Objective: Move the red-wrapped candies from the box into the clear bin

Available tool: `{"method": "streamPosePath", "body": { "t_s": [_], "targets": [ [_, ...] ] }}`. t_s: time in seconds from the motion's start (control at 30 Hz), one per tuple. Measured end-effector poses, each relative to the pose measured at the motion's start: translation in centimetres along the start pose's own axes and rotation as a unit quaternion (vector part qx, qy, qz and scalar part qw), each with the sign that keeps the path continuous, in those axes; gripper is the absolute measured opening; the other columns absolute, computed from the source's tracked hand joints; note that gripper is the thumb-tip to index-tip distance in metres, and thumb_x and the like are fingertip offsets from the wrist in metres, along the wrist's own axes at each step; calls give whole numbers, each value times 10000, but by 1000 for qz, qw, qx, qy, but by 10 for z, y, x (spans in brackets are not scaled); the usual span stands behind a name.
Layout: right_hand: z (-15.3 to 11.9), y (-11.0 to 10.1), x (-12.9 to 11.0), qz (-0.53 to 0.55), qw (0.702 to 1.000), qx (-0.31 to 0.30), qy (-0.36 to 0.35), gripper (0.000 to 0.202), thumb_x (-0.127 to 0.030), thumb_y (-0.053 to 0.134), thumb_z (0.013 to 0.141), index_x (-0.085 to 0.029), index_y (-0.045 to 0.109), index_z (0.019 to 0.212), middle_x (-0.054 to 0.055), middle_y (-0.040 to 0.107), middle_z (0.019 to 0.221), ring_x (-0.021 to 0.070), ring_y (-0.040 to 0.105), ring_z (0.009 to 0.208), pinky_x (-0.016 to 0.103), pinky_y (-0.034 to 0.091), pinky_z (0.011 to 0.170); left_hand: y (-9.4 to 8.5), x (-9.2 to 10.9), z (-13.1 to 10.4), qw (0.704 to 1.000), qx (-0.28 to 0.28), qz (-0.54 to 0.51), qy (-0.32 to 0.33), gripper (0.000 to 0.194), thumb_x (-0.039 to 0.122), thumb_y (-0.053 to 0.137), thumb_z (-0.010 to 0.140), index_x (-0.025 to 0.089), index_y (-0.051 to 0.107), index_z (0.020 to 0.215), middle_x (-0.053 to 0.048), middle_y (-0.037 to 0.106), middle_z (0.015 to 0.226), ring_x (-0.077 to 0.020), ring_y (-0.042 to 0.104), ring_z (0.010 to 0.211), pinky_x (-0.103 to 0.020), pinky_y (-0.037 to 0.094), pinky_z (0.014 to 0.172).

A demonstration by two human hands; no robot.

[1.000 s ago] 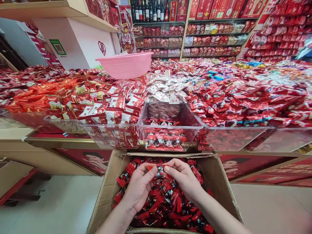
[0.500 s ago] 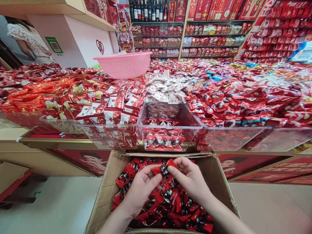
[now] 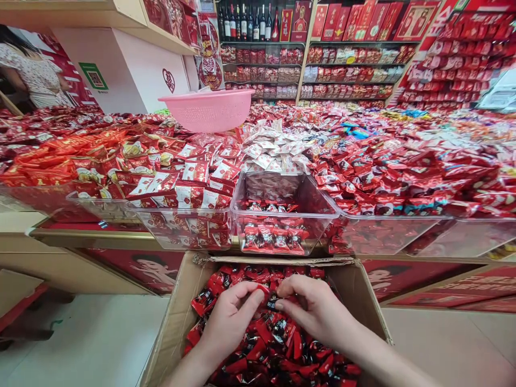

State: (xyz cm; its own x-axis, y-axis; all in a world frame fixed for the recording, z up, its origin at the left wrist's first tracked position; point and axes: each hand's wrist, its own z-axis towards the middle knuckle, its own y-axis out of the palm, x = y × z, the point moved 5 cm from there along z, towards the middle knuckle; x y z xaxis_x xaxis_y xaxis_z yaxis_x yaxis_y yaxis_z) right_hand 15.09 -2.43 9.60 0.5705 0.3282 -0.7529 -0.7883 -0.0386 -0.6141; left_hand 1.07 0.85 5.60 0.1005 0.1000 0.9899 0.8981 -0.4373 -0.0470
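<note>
Over an open cardboard box (image 3: pixel 368 317), my left hand (image 3: pixel 234 314) pinches the red wrapper end of a small wrapped candy (image 3: pixel 271 302) between thumb and forefinger. My right hand (image 3: pixel 312 303) has its thumb and forefinger closed at the candy's other side, partly covering it. The wrapper is red and black with white lettering. Many loose candies (image 3: pixel 278 328) of the same look fill the box beneath both hands. Behind the box, a clear plastic bin (image 3: pixel 284 215) holds a low layer of matching candies, lined up along its front wall.
Neighbouring clear bins (image 3: pixel 387 236) are heaped with red-wrapped sweets. White packets (image 3: pixel 272 148) pile up behind the middle bin. A pink plastic basket (image 3: pixel 209 110) rests on the sweets at the back left. Shelves with bottles (image 3: pixel 245 24) stand behind, and a person (image 3: pixel 34 72) is at far left.
Both hands have lowered slightly, with the candy between them. The right fingers have shifted their grip, and the candy is more covered than before. The camera view has moved slightly.
</note>
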Motion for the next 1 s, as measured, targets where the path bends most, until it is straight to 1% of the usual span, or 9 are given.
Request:
{"method": "streamPosePath", "body": {
  "t_s": [0.07, 0.17, 0.23, 0.3, 0.43, 0.5, 0.57, 0.73, 1.0],
  "targets": [
    [8, -21, -18, -21, 999, 12, -24, 78, -280, 488, 734, -231, 546, 717, 15, 578, 683, 134, 505, 618, 261, 402, 569, -7, -6, -1, 1000, 0, -21, -12, 251, 340, 460, 751, 184, 565, 918, -28, 615, 750, -145, 550, 630, -228, 440, 564],
    [40, -72, -41, -68, 992, 103, -24, 96, -304, 513, 707, -228, 569, 725, 23, 589, 698, 137, 518, 621, 262, 407, 564, -27, -19, 3, 999, 23, 34, -14, 237, 334, 477, 739, 189, 556, 910, -25, 614, 768, -151, 560, 682, -240, 433, 625],
    [75, -100, -44, -118, 983, 139, 11, 132, -318, 524, 689, -197, 579, 696, 22, 580, 641, 126, 511, 570, 250, 396, 520, -42, -32, 7, 994, 48, 93, -20, 211, 328, 511, 709, 190, 577, 854, -7, 604, 734, -147, 547, 684, -239, 419, 650],
    [117, -111, -34, -173, 977, 108, 63, 162, -313, 542, 664, -159, 582, 635, 22, 554, 560, 113, 494, 516, 237, 374, 477, -52, -44, 11, 991, 58, 120, -34, 222, 335, 506, 705, 182, 577, 851, 7, 579, 669, -142, 527, 637, -238, 411, 617],
    [185, -93, 14, -252, 948, -1, 195, 163, -275, 607, 592, -115, 578, 577, 35, 532, 508, 112, 474, 457, 237, 354, 423, -59, -58, 14, 989, 55, 130, -34, 247, 324, 485, 719, 172, 561, 898, 6, 561, 674, -138, 505, 633, -244, 402, 619],
    [202, -77, 38, -253, 932, -31, 256, 134, -236, 614, 586, -108, 580, 604, 41, 546, 517, 111, 476, 431, 237, 358, 405, -59, -60, 14, 990, 53, 128, -27, 251, 321, 474, 728, 173, 555, 914, 3, 560, 685, -139, 506, 641, -247, 402, 626],
    [209, -61, 53, -242, 925, -53, 287, 111, -215, 598, 611, -110, 584, 644, 41, 556, 516, 106, 479, 409, 235, 366, 401, -59, -63, 13, 991, 52, 124, -26, 246, 324, 468, 731, 174, 555, 905, -2, 564, 694, -143, 513, 652, -247, 405, 627],
    [209, -43, 67, -261, 918, -79, 290, 138, -237, 530, 693, -131, 591, 757, 32, 575, 541, 101, 499, 420, 224, 374, 416, -58, -69, 13, 990, 48, 127, -32, 227, 329, 457, 734, 178, 551, 875, -1, 563, 699, -148, 518, 665, -244, 413, 627],
    [211, -42, 66, -368, 886, -112, 257, 222, -310, 625, 590, -94, 594, 630, 89, 582, 602, 205, 565, 616, 244, 388, 481, -52, -69, 16, 986, 33, 153, -51, 219, 319, 456, 729, 184, 550, 874, -4, 580, 722, -147, 527, 673, -239, 415, 623]
  ]
}}
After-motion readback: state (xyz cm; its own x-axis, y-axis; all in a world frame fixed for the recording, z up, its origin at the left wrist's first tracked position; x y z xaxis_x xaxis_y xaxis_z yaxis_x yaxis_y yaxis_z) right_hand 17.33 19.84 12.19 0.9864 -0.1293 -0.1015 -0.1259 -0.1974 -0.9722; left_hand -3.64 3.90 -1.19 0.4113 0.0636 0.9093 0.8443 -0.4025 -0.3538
